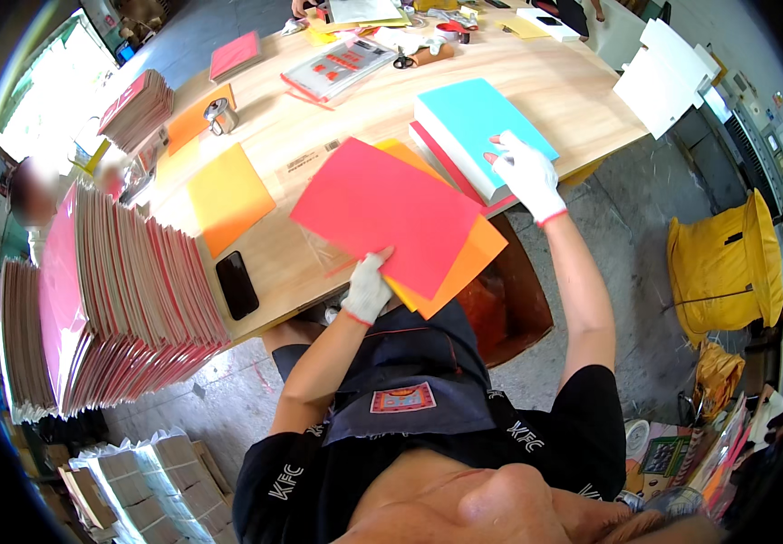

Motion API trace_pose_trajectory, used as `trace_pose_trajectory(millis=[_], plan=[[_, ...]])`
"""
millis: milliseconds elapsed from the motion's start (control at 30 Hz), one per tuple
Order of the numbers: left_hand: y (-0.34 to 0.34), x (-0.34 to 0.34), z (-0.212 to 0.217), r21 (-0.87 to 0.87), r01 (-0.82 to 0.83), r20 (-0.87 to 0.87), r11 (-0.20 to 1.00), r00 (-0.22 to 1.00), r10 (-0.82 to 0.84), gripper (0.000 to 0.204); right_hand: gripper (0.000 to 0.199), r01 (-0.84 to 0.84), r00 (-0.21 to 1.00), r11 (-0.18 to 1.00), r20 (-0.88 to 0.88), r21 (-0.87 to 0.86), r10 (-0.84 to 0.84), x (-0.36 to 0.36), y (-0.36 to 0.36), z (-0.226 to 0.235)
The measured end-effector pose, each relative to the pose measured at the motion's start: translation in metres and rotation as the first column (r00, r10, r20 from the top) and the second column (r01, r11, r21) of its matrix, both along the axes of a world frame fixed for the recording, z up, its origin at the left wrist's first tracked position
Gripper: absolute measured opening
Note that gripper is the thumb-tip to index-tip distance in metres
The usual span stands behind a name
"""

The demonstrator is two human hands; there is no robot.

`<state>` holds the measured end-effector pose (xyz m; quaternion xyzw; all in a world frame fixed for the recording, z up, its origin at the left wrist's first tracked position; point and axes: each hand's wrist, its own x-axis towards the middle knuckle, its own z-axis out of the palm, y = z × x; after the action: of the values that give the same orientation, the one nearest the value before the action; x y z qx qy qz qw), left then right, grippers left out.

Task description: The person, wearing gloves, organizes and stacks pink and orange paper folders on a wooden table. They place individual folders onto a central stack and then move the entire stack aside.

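My left hand (369,288), in a white glove with bare fingertips, grips a fan of coloured sheets by the near edge. A red sheet (391,213) lies on top, with an orange sheet (479,257) and some yellow showing beneath. The sheets are tilted over the table's front edge. My right hand (527,175), gloved the same way, rests at the near right of a thick stack of paper (480,116) with a light blue top. Its thumb and forefinger are apart on the blue surface. Red sheets (446,163) show along that stack's left side.
A black phone (237,284) lies beside tall stacks of pink-covered bundles (142,281) at the left. Orange sheets (230,195), a metal cup (221,116) and clear plastic packets (341,65) lie farther back. Another person's hand (299,7) shows at the far edge. A yellow bag (725,263) stands right.
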<state>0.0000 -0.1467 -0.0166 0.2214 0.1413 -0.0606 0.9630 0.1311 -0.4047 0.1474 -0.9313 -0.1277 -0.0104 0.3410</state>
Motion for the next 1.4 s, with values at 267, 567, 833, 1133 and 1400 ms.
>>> trace_pose_trajectory(millis=[267, 567, 833, 1133, 1400], plan=[[0.075, -0.077, -0.003, -0.039, -0.103, 0.113, 0.994, 0.988, 0.107, 0.047, 0.061, 0.078, 0.992, 0.859, -0.049, -0.506, -0.118, 0.043, -0.015, -0.041], [0.081, -0.086, -0.037, -0.309, 0.091, 0.240, 0.947, 0.971, -0.015, 0.047, 0.032, -0.058, 0.992, 0.941, -0.125, -0.334, 0.016, 0.062, -0.037, -0.036], [0.073, -0.094, -0.043, -0.368, 0.129, 0.225, 0.921, 0.973, -0.047, 0.048, 0.041, 0.017, 0.996, 0.921, -0.070, -0.388, -0.048, 0.049, -0.018, -0.034], [0.077, -0.108, -0.049, -0.353, 0.136, 0.243, 0.926, 0.969, -0.049, 0.047, 0.043, 0.098, 0.993, 0.840, 0.002, -0.533, -0.114, 0.046, -0.003, -0.031], [0.076, -0.105, -0.051, -0.335, 0.172, 0.323, 0.926, 0.945, -0.059, 0.050, 0.024, -0.014, 0.997, 0.884, 0.060, -0.468, 0.047, 0.058, -0.015, -0.040]])
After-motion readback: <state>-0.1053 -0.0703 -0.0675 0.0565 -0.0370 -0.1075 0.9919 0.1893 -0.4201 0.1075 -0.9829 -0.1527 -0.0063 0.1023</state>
